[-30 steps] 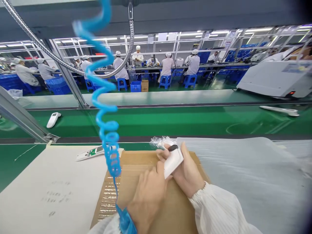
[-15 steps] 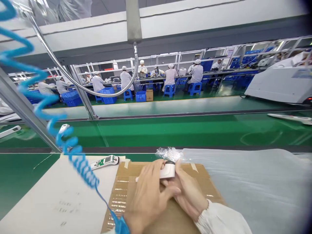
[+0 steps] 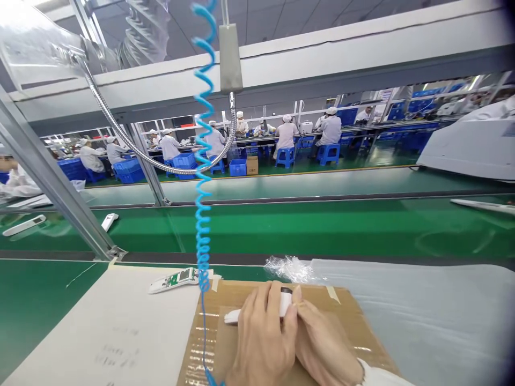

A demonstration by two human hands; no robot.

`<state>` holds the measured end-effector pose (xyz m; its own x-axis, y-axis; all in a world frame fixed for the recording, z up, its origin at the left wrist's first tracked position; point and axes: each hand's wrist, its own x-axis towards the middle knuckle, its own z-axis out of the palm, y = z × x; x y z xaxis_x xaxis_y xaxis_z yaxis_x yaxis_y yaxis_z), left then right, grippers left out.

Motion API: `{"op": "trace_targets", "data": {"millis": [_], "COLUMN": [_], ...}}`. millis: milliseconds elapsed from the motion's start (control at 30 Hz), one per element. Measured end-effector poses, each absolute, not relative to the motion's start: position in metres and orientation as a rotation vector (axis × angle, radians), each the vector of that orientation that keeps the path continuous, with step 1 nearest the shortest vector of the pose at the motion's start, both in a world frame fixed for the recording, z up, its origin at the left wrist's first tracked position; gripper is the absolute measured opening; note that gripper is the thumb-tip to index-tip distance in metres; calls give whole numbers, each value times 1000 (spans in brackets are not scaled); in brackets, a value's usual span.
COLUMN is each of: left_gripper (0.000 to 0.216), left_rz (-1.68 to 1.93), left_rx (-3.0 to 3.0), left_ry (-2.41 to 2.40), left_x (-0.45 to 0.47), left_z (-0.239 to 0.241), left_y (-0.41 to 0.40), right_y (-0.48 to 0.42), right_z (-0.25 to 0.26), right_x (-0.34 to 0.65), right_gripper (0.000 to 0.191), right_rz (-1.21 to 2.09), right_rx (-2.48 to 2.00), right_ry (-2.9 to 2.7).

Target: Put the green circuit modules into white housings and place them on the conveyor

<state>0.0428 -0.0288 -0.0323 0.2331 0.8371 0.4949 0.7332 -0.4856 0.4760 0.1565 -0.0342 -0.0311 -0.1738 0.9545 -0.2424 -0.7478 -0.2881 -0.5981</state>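
Both my hands sit close together over a brown cardboard sheet [image 3: 346, 316]. My left hand [image 3: 263, 343] and my right hand [image 3: 325, 348] grip a white plastic handheld device [image 3: 235, 317] between them. Its tapered tip sticks out to the left, and a dark-capped end [image 3: 286, 296] shows above my fingers. My fingers hide its middle. An open white device with a green circuit board [image 3: 175, 280] lies beyond the cardboard to the left. Crumpled clear plastic film [image 3: 289, 269] rests at the cardboard's far edge. A blue coiled cord [image 3: 203, 225] hangs down to my left wrist.
A white sheet [image 3: 108, 321] lies to my left and a pale foam sheet [image 3: 422, 321] to my right. Beyond runs a green conveyor belt [image 3: 281, 230] carrying white devices. A metal frame post [image 3: 52, 177] stands at left. Co-workers sit at a distant line.
The view has tilted upward, so the bench sits lower in the frame. The white device has turned from a tilted pose to lying nearly level, its tip now pointing left.
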Motion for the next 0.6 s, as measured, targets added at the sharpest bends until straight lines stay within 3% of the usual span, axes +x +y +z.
{"op": "trace_targets", "data": {"millis": [133, 367, 600], "left_gripper": [48, 27, 34], "left_rz": [862, 241, 267], "left_rx": [2233, 2261, 2309], "left_ry": [1491, 1670, 1738], "left_x": [33, 49, 55], "left_z": [-19, -21, -40], "left_y": [-28, -31, -29], "right_y": [-27, -11, -14], "right_z": [-21, -34, -29], "right_x": [171, 186, 183], "right_gripper": [33, 36, 32], "right_rz": [1769, 1722, 1708], "right_rx": [-666, -661, -710], "right_ry": [-497, -339, -335]}}
